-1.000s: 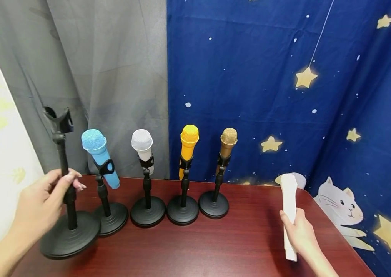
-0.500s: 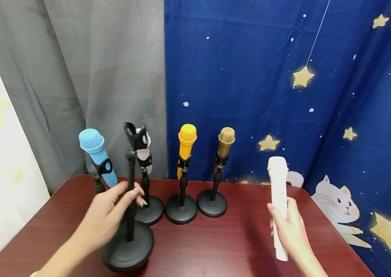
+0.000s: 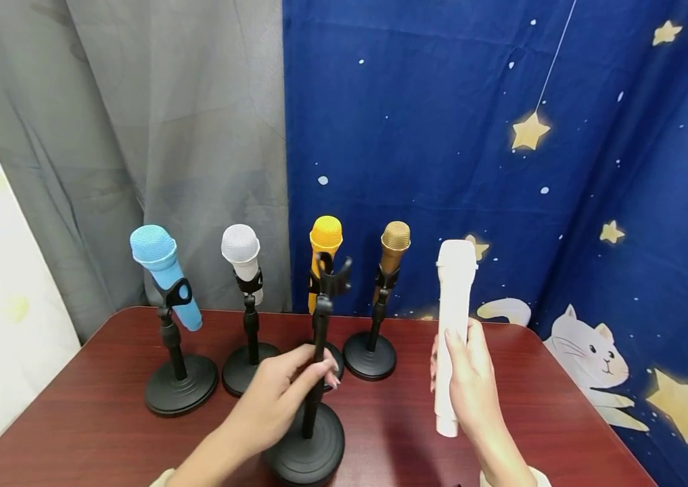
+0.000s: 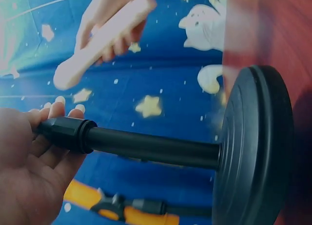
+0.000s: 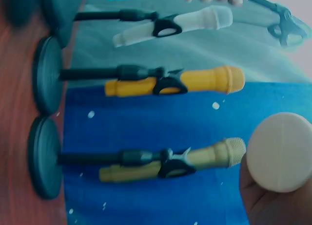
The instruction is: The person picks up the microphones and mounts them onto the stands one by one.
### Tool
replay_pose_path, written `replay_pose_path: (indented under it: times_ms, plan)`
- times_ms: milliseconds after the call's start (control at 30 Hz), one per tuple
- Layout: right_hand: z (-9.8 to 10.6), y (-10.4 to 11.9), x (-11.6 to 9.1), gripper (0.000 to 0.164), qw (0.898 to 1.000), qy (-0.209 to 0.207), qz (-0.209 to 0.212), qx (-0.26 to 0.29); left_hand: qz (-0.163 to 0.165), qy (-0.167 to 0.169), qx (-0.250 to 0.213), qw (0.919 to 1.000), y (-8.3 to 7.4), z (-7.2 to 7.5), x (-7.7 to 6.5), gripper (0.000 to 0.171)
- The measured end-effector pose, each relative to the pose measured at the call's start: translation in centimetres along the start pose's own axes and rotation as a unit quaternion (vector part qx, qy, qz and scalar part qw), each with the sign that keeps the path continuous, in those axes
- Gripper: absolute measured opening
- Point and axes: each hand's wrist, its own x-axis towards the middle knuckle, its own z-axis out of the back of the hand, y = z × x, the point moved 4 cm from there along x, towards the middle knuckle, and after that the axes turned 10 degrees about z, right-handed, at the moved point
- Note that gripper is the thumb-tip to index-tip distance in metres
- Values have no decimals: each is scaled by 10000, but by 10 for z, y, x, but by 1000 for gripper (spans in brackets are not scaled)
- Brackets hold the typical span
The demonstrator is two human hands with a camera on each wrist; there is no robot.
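Note:
In the head view my left hand [image 3: 279, 396] grips the pole of a black desktop microphone stand [image 3: 308, 450]. The stand's clip at the top holds nothing and overlaps the yellow microphone [image 3: 327, 233] behind it. Seen from the left wrist, fingers wrap the collar of the pole, and the round base [image 4: 253, 147] is close to the tabletop. My right hand [image 3: 471, 375] holds a plain white microphone [image 3: 456, 297] upright around its handle, right of the stand. Its rounded head [image 5: 279, 152] faces the camera in the right wrist view.
Behind my hands, a blue microphone [image 3: 164, 260], a silver-white one [image 3: 241, 247], the yellow one and a gold one [image 3: 395, 243] sit in black stands along the back of the reddish table [image 3: 106, 433]. Grey and blue starry curtains [image 3: 441, 122] hang behind.
My left hand has carried the empty stand from the far left to the middle front. My right hand has brought the white microphone leftward and up toward it.

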Motion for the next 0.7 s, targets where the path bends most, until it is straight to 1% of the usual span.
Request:
replay_pose_path:
  times_ms: [67,133,233,300,333,400,500,633,700]
  plan:
    - [-5,7,4,22,9986,8,391,355,-31,153,-148,9998,-1,-13,3,16]
    - [-9,13,7,23,9944,-31,753,738,40,299,-233,9993,-1,-25,6,16]
    - [-12,21,11,22,9826,-77,1175,1439,272,557,-446,9971,0,-43,9,18]
    - [-12,22,13,22,9735,-85,1338,1855,348,695,-563,9954,1,-53,11,19]
    - [-13,23,13,21,9707,-97,1390,1959,382,764,-638,9943,1,-57,11,19]
    - [-13,22,14,22,9678,-157,1448,2053,346,859,-672,9934,1,-64,12,19]
    - [-11,24,15,23,9617,-44,1746,2113,328,982,-611,9928,3,-70,12,19]
    - [-9,27,14,19,9609,73,1778,2123,422,1150,-513,9911,9,-77,10,20]
    - [-8,26,14,16,9652,15,1637,2040,453,1205,-547,9902,11,-81,10,20]
